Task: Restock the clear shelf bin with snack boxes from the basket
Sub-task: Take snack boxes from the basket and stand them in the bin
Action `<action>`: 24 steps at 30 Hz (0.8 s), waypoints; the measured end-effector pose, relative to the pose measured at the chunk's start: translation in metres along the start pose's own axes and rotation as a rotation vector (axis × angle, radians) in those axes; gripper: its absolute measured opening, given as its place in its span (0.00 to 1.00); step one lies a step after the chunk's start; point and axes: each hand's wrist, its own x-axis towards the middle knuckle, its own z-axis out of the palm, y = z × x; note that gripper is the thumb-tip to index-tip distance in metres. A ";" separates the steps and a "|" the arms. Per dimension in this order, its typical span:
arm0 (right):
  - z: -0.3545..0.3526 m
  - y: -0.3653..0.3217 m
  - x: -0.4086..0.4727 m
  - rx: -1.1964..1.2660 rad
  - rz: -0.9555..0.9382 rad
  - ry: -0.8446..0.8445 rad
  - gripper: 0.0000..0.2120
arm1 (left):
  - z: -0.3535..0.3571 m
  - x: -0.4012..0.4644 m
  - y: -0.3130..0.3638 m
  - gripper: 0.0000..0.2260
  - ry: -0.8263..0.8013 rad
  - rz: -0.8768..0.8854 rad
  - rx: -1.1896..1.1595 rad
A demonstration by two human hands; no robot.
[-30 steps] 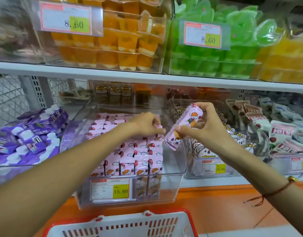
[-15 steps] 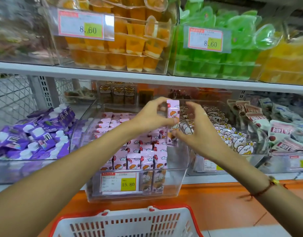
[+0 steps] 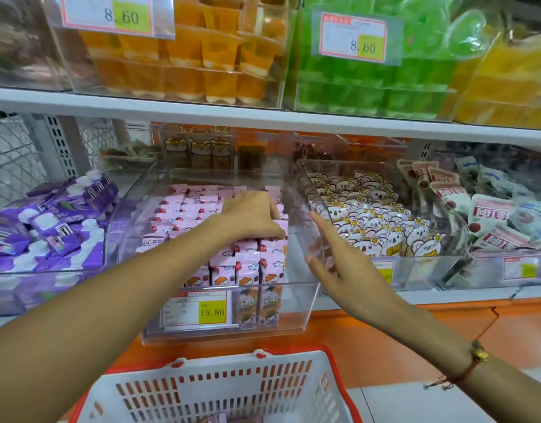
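Snack boxes [image 3: 247,264] stand in pink rows filling the left and middle of the clear shelf bin [image 3: 305,303], leaving a gap along its right wall; nearest, the basket [image 3: 220,389] sits below the shelf's front edge; the right hand [image 3: 333,257] hangs empty, fingers spread, just outside that wall; farther in, the left hand [image 3: 250,215] curls down over the box tops, seemingly seating one; press it upright and flush with its row, then fill the gap.
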 end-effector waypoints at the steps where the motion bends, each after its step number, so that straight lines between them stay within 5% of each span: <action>1: 0.000 0.000 0.000 -0.011 0.003 -0.001 0.32 | 0.001 0.001 0.001 0.13 0.001 -0.004 0.012; 8: -0.013 -0.005 0.002 0.054 0.066 0.014 0.29 | -0.016 -0.018 0.002 0.17 -0.060 0.033 -0.190; 13: -0.034 -0.027 -0.025 0.013 -0.105 0.247 0.14 | -0.037 -0.107 -0.001 0.08 0.480 0.285 -0.164; 15: -0.024 -0.039 -0.050 -0.045 -0.154 0.111 0.10 | -0.033 -0.155 -0.006 0.05 0.527 0.443 -0.171; 19: 0.043 -0.037 -0.095 -0.295 -0.175 -0.500 0.12 | 0.020 -0.227 -0.035 0.05 0.180 0.481 -0.036; 24: 0.162 0.021 -0.131 -0.558 -0.140 -1.071 0.25 | 0.142 -0.270 -0.109 0.10 -0.525 -0.058 0.028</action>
